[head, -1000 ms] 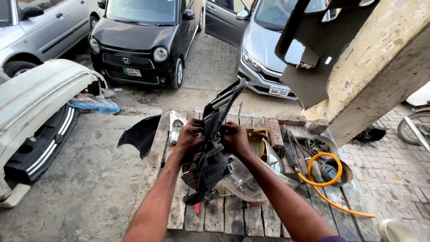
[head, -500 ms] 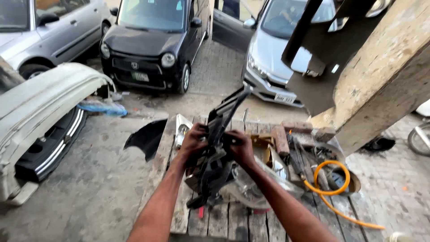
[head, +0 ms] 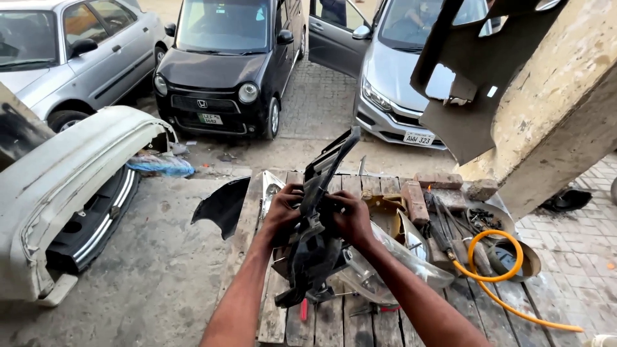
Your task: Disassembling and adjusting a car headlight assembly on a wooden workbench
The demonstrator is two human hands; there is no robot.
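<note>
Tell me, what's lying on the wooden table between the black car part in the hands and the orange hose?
In the head view, between the black car part and the orange hose lie a clear headlight lens, a reddish brick and some dark tools.

Part in both hands [head: 315,244]: black plastic, matte
Hose [head: 498,273]: bright orange, at the bench's right edge
Bricks [head: 418,196]: dull red-brown
Bench [head: 283,321]: grey weathered planks
Bumper [head: 64,186]: off-white, black grille with pale stripes
Middle car [head: 225,64]: glossy black
Side cars [head: 398,71]: silver
Handle near front edge [head: 303,310]: red, perhaps a screwdriver
</note>
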